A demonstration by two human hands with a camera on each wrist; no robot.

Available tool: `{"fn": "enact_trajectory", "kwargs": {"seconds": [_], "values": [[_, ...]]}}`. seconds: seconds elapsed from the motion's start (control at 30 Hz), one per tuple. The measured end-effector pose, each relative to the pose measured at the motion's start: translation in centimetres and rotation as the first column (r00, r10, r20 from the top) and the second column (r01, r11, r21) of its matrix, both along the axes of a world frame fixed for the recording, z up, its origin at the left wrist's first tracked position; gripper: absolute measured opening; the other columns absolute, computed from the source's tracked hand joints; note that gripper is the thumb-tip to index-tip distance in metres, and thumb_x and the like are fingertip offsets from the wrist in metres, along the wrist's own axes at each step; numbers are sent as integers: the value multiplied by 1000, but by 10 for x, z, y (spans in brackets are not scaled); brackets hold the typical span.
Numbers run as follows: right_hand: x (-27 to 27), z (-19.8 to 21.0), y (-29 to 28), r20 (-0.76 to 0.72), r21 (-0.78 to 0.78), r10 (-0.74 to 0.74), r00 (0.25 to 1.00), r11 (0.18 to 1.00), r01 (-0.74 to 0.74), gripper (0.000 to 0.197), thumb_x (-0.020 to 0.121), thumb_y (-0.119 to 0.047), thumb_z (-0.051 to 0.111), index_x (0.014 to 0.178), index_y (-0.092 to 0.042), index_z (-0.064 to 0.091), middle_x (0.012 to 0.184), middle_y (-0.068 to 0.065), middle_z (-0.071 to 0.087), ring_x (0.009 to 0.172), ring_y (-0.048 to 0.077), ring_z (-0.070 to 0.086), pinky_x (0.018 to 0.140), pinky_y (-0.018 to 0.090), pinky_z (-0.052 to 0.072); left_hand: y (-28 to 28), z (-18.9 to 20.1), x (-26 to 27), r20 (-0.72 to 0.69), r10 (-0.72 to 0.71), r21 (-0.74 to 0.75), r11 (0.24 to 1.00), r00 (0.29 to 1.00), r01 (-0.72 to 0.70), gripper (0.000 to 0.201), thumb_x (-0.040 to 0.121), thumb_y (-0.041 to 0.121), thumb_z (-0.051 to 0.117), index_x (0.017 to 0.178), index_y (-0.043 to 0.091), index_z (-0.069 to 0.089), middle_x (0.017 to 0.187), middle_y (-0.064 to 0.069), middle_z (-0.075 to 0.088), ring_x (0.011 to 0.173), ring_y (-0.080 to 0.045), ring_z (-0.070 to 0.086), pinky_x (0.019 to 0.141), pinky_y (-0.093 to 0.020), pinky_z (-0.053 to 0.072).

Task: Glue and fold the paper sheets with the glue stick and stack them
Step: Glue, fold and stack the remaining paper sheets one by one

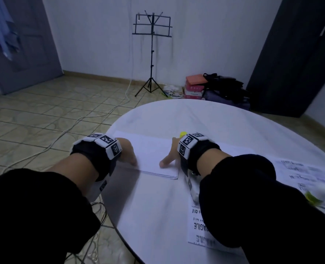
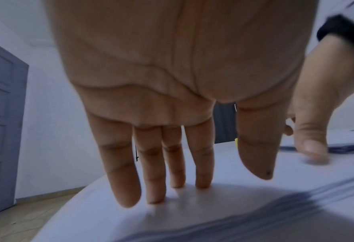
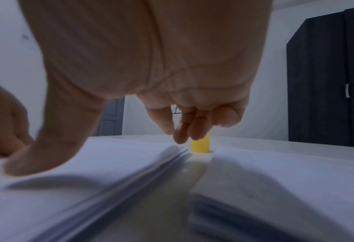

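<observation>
1. I see both hands down on a stack of white paper sheets (image 1: 152,155) lying on the round white table (image 1: 224,126).
2. Left hand (image 1: 127,151) sits on the left part of the stack. Left wrist view shows its fingers (image 2: 122,163) straight and spread, tips touching the top sheet. Nothing gripped.
3. Right hand (image 1: 172,153) is at the right edge of the same stack. Its thumb (image 1: 164,162) presses flat on the top sheet near the near-right corner.
4. In the right wrist view the other right fingers (image 3: 192,129) are bent downward, tips near the far end of the stack's right edge. I see nothing pinched between them; actual paper contact there I can't tell, blurred.
5. A yellow glue stick part (image 3: 200,144) stands upright on the table just beyond those fingertips, in the gap between the stack and a second pile of sheets (image 3: 275,172) to its right. In the head view only its top shows above the right wrist band. Cap or body, can't tell.
6. Printed sheets (image 1: 308,174) lie at the right of the table, with a blurred yellow-and-white object (image 1: 318,194) lying on them. Another printed sheet (image 1: 197,225) lies near, partly under the right sleeve.
7. Off the table: a music stand (image 1: 151,31) by the far wall, a dark wardrobe (image 1: 295,54) far right, and a door (image 1: 24,44) far left.
</observation>
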State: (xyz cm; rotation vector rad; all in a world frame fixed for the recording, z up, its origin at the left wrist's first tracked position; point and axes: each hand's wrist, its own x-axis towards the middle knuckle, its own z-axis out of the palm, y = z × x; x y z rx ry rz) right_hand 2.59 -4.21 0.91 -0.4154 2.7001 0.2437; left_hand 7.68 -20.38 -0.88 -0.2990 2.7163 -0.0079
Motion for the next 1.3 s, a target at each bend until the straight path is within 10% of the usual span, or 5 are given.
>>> {"fn": "enact_trajectory", "kwargs": {"seconds": [0.17, 0.6, 0.9, 1.17, 1.3], "values": [[-10, -1, -5, 82, -5, -23, 996, 1000, 24, 72, 61, -70, 72, 113, -20, 64, 80, -1, 48, 92, 25, 56, 85, 26, 45, -2, -1, -4, -25, 10, 3, 1000, 1000, -10, 41, 90, 40, 58, 122, 17, 63, 124, -1, 62, 114, -20, 57, 84, -26, 41], [13, -7, -10, 117, -305, -60, 991, 948, 93, 42, 92, -36, 58, 125, -10, 56, 133, 8, 53, 124, 26, 49, 102, 30, 38, -4, -1, 5, -4, -11, 75, 997, 1000, 11, 44, 94, 37, 53, 131, 14, 57, 132, -4, 56, 123, -22, 49, 100, -28, 36], [27, -4, -6, 209, -531, -186, 960, 803, 271, 54, 88, -41, 61, 122, -3, 43, 115, 17, 56, 108, 33, 56, 81, 31, 45, -24, 6, 18, -295, 158, 305, 950, 942, -63, 14, 86, 34, 63, 89, 21, 62, 81, -2, 56, 85, -17, 46, 65, -26, 35], [44, -1, 23, 747, -665, -69, 661, -92, 741, 37, 105, -19, 24, 141, -11, 31, 112, 6, 60, 49, 26, 67, 47, 32, 56, -4, 15, 37, -26, 182, 473, 868, 983, -148, 24, 88, 33, 59, 92, 11, 68, 72, -3, 61, 54, -20, 46, 50, -20, 39], [63, 15, 63, 768, -629, -59, 638, -260, 733, 31, 104, -11, 30, 135, -10, 34, 138, 15, 47, 41, 23, 64, 56, 40, 51, 15, 16, 41, 25, 426, 826, 500, 904, -259, 25, 97, 12, 37, 113, -3, 50, 97, -14, 67, 57, -25, 59, 49, -25, 46]]}}
